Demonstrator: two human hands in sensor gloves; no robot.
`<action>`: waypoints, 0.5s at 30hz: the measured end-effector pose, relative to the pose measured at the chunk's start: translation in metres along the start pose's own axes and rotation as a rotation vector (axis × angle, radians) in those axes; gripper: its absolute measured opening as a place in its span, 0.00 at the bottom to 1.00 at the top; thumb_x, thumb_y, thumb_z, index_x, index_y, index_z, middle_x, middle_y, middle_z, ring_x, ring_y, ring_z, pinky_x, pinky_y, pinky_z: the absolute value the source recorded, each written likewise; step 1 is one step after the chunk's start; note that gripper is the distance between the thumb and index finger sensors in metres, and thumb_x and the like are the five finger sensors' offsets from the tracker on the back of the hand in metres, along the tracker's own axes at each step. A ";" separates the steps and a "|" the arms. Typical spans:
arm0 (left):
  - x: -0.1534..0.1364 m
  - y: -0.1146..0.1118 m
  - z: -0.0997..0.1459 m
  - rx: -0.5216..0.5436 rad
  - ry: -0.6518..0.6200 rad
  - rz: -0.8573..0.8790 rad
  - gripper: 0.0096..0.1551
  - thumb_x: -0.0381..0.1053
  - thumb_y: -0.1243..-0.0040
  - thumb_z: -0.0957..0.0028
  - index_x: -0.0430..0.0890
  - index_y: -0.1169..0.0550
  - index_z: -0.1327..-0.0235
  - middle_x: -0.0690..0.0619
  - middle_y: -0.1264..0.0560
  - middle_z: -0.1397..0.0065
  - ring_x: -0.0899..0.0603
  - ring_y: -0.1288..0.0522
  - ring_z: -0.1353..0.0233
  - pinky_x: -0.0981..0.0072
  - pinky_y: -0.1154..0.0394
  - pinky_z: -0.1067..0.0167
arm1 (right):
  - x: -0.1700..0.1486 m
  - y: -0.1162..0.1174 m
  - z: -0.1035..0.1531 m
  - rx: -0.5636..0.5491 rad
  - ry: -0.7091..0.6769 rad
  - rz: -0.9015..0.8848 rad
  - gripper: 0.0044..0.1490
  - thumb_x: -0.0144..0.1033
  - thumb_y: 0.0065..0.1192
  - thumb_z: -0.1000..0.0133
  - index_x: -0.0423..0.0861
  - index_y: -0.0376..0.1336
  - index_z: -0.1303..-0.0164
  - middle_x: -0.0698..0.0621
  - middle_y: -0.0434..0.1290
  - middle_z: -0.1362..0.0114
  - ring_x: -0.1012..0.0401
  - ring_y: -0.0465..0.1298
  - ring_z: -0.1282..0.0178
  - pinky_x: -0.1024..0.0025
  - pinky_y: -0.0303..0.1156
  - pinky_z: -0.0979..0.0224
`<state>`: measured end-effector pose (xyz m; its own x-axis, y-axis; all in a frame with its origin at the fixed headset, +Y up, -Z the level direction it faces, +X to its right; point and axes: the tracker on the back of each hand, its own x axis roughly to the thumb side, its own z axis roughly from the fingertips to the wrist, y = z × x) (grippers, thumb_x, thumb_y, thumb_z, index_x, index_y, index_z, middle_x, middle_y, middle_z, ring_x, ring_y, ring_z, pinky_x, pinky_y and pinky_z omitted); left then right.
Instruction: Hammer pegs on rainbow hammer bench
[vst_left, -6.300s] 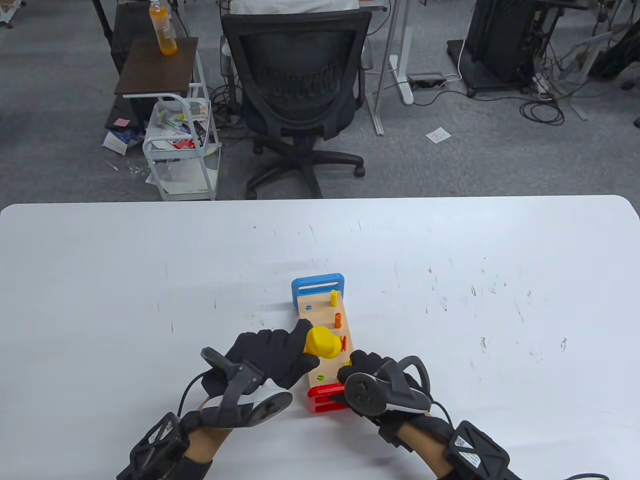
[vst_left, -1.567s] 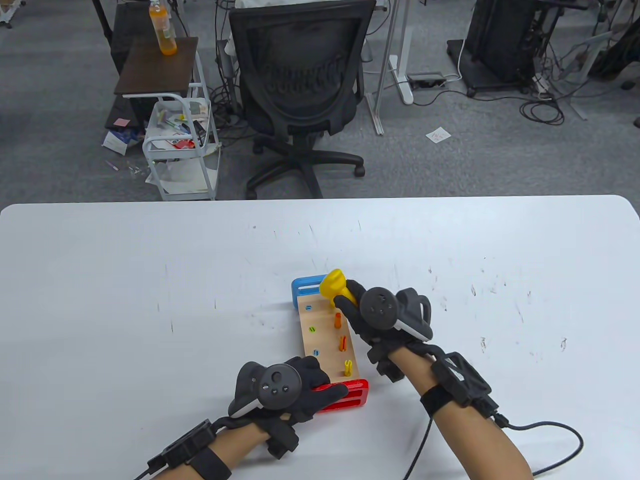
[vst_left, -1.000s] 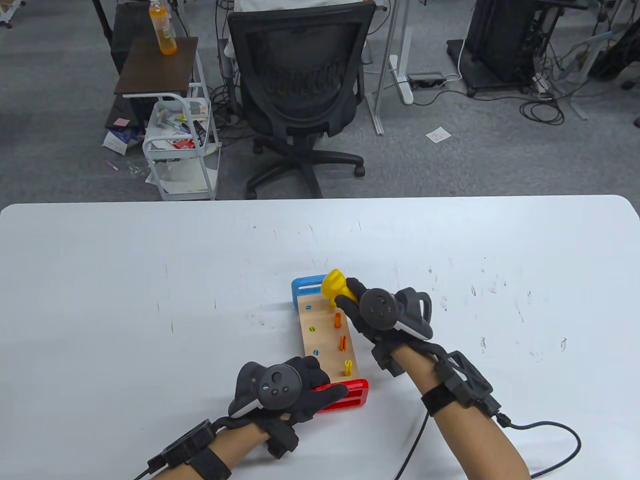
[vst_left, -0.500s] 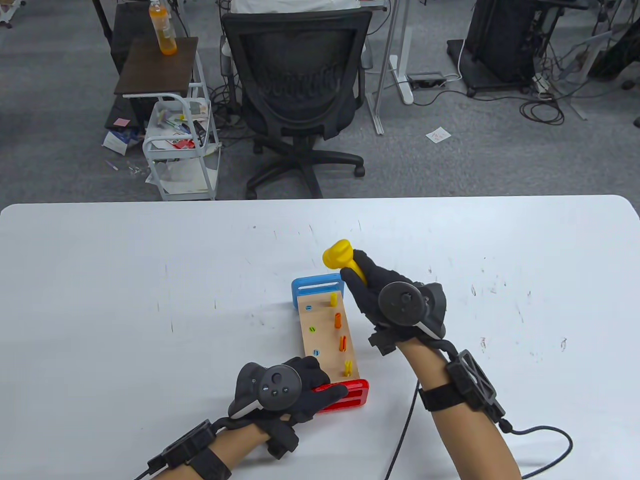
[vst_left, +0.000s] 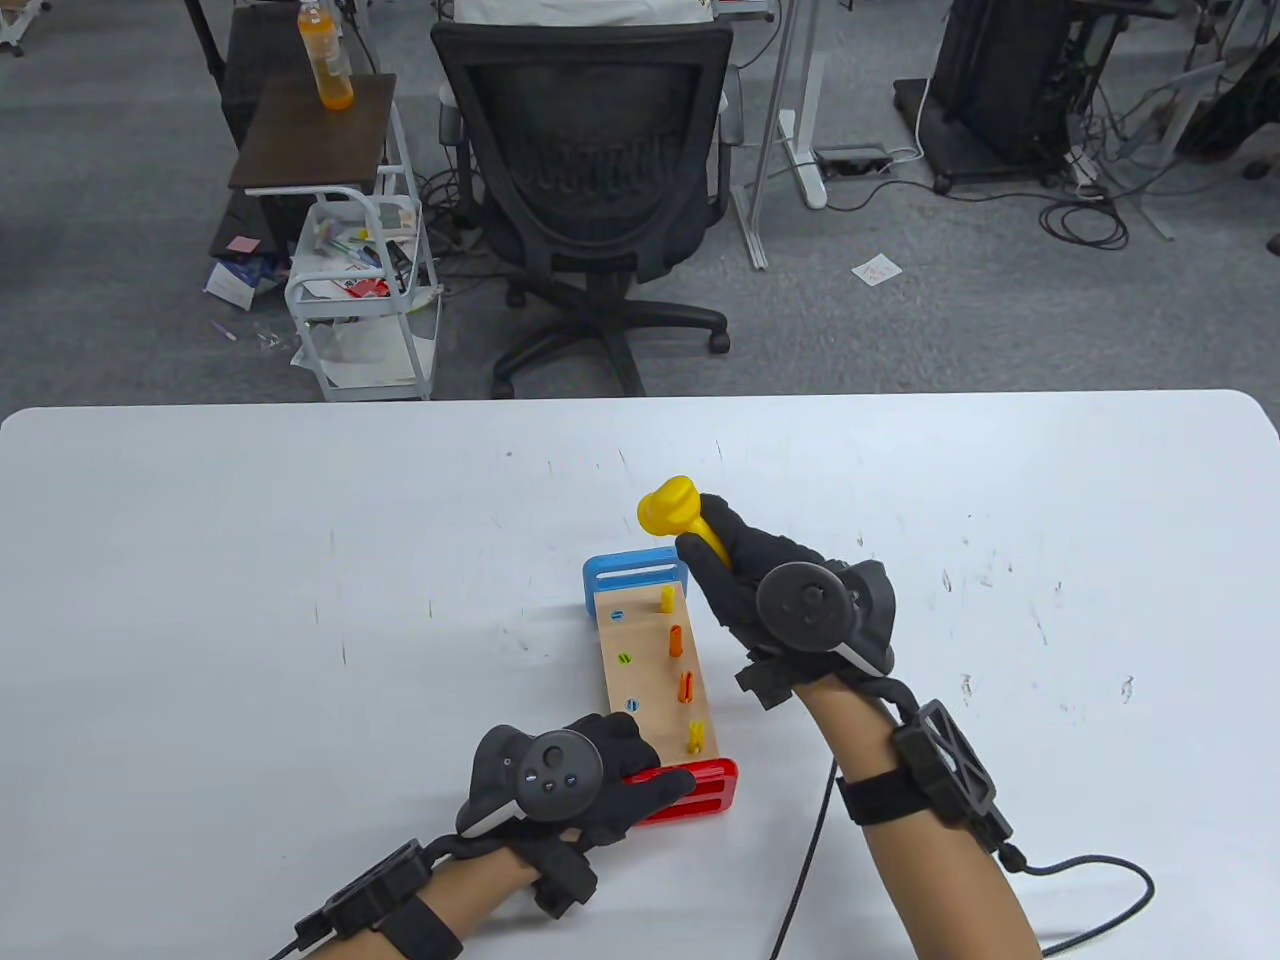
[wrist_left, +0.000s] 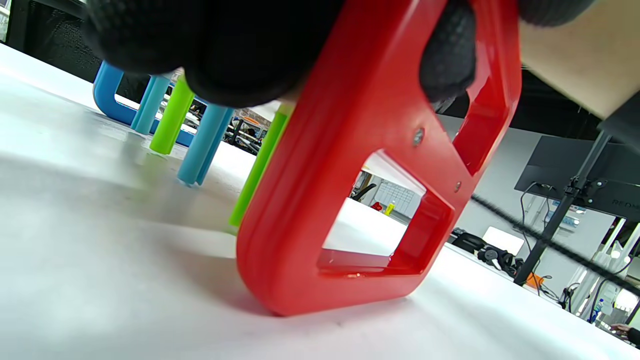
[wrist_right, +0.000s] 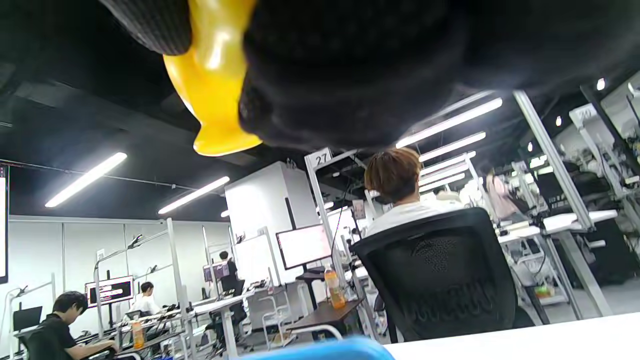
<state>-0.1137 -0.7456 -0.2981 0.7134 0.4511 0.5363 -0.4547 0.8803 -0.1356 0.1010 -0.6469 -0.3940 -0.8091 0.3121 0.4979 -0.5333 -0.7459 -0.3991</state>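
The hammer bench (vst_left: 655, 680) lies on the white table, a wooden board with a blue end (vst_left: 634, 573) far and a red end (vst_left: 700, 788) near. Yellow and orange pegs (vst_left: 677, 640) stand up along its right side; the left row sits flush. My left hand (vst_left: 600, 780) holds the red end (wrist_left: 370, 165), fingers through its slot. My right hand (vst_left: 760, 590) grips the yellow hammer (vst_left: 675, 510) by its handle, raised above the blue end; the hammer shows in the right wrist view (wrist_right: 212, 90).
A black office chair (vst_left: 590, 170) stands beyond the table's far edge. A small white cart (vst_left: 360, 290) and a side table with an orange bottle (vst_left: 325, 60) stand at the back left. Cables trail from both wrists.
My right hand has lifted the yellow hammer up off the far yellow peg and back over the blue end. My left hand has stayed on the red end.
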 end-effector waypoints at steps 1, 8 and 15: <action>0.000 0.000 0.000 0.001 0.000 0.001 0.36 0.82 0.54 0.47 0.55 0.13 0.68 0.54 0.20 0.49 0.45 0.19 0.54 0.56 0.18 0.52 | -0.008 0.022 0.009 0.074 0.015 0.036 0.38 0.53 0.49 0.34 0.36 0.66 0.27 0.45 0.84 0.61 0.58 0.83 0.79 0.61 0.82 0.68; 0.000 0.000 0.000 0.000 -0.002 0.000 0.36 0.82 0.54 0.47 0.55 0.13 0.68 0.54 0.20 0.49 0.45 0.19 0.54 0.56 0.18 0.52 | -0.006 0.019 0.011 0.108 0.030 -0.060 0.38 0.53 0.50 0.34 0.36 0.66 0.28 0.45 0.85 0.61 0.58 0.82 0.79 0.61 0.82 0.68; 0.000 0.000 0.000 0.001 -0.001 -0.001 0.36 0.82 0.54 0.47 0.55 0.13 0.68 0.54 0.20 0.49 0.45 0.19 0.54 0.56 0.18 0.52 | 0.004 -0.015 -0.006 -0.005 0.012 -0.091 0.38 0.54 0.50 0.34 0.37 0.65 0.27 0.45 0.84 0.60 0.58 0.82 0.78 0.61 0.82 0.67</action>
<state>-0.1137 -0.7451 -0.2980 0.7131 0.4500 0.5376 -0.4544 0.8806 -0.1344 0.1043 -0.6309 -0.3909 -0.7605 0.3854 0.5227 -0.6056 -0.7114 -0.3566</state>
